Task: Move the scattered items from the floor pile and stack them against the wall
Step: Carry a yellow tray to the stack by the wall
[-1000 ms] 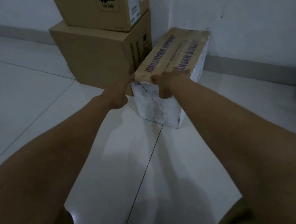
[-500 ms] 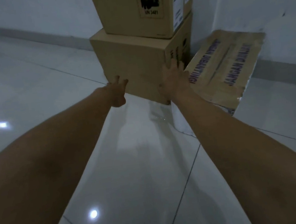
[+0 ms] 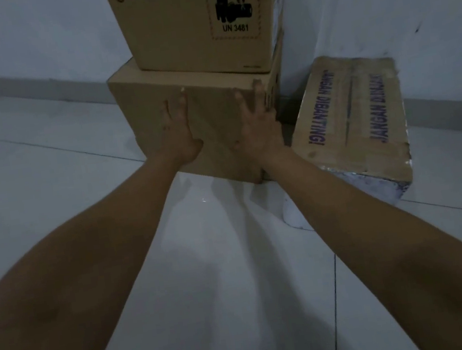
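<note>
Pressing the lower box (image 3: 217,123), long axis left-right, both hands flat

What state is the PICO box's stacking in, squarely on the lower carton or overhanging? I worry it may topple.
Squarely on: the PICO box sits flat on the lower carton, with no visible overhang. Both hands press that carton's front.
</note>
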### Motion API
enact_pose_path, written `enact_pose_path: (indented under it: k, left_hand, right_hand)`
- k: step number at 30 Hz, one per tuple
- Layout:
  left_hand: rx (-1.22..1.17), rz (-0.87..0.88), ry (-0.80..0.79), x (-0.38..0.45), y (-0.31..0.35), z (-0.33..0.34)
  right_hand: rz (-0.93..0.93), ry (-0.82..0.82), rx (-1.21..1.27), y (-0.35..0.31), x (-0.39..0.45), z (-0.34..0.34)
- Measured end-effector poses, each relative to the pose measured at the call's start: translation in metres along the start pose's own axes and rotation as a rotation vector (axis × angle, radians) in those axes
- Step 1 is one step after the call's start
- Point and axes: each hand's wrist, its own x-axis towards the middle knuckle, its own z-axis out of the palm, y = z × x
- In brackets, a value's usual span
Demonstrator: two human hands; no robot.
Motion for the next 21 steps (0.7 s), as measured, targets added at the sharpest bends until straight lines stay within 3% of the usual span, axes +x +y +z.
enact_pose_path:
  k: [4, 14, 18, 21]
  left_hand:
    - [0.038, 0.026, -0.004, 0.012, -0.019, -0.008]
    - [-0.258, 0.032, 0.099, 0.003, 0.0, -0.01]
    - [-0.043, 0.041, 0.149, -0.012, 0.026, -0.014]
    - [0.012, 0.071, 0.075, -0.029, 0.056, -0.018]
  right_hand:
    - [-0.014, 0.03, 0.156, -0.004, 0.002, -0.006]
    - [-0.071, 0.103, 0.223, -0.008, -0.012, -0.025]
    - [-0.022, 0.229, 0.168, 0.026, -0.012, -0.037]
    - [0.005, 0.227, 0.129, 0.05, -0.013, -0.043]
